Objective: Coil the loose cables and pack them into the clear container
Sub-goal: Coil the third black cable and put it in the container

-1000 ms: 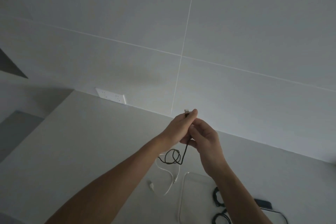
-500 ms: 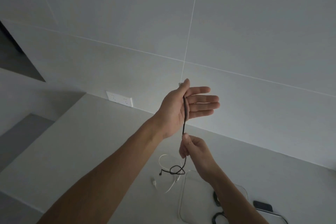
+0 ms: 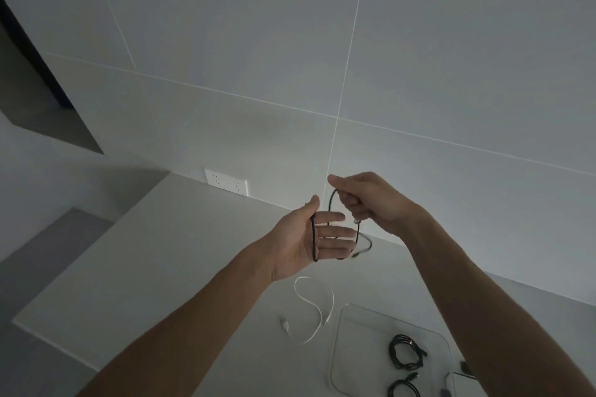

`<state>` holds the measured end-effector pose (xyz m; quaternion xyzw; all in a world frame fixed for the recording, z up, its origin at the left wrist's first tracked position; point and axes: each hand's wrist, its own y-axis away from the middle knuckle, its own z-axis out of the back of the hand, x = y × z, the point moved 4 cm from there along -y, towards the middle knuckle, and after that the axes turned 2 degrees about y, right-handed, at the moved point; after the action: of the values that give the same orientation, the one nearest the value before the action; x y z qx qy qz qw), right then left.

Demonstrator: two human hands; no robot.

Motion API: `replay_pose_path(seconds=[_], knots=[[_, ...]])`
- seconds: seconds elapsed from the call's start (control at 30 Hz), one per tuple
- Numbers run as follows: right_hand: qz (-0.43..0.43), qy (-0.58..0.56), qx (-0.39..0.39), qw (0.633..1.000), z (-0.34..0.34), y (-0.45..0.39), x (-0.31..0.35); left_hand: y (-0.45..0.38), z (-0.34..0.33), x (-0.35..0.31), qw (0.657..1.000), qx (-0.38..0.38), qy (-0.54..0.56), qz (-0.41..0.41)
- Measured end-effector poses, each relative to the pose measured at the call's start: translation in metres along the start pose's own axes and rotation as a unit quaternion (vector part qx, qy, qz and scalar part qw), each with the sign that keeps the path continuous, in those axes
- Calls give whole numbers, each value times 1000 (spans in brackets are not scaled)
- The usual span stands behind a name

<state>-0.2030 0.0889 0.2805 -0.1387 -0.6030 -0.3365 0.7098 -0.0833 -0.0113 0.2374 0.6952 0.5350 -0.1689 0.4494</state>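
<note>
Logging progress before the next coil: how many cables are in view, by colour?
Black: 3, one wound round the left hand and pinched by the right hand, two coils in the container
White: 1, loose on the counter
Total: 4

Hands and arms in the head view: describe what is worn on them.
Nothing is worn. The left hand and right hand are bare: no gloves, and no rings show. Both forearms are bare from wrist to frame edge, with no sleeves, watch or bands visible. The light is dim, so finer marks cannot be told.
</note>
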Motion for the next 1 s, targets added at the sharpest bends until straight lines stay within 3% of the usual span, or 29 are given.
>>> replay_pose_path(seconds=[0.17,0.27,0.4,0.6,0.67,0.83,1.0], knots=[[65,59,-49,995,-30,31,39,0,-9,-20,997,49,-11,-52],[83,31,-91,992,-44,53,30,3,-19,-36,994,71,49,-73],[77,13,-76,994,-66,86,4,-3,-28,-40,987,94,92,-97],[-29,-164,-29,986,-69,105,-60,6,-41,-60,979,102,107,-144],[-65,-159,-49,984,-59,106,-86,10,-45,-65,982,107,77,-132],[-112,34,-125,985,-18,84,-109,10,-61,-33,986,156,22,-51],[-50,-34,-139,988,24,61,-75,-1,-55,18,989,130,-47,57]])
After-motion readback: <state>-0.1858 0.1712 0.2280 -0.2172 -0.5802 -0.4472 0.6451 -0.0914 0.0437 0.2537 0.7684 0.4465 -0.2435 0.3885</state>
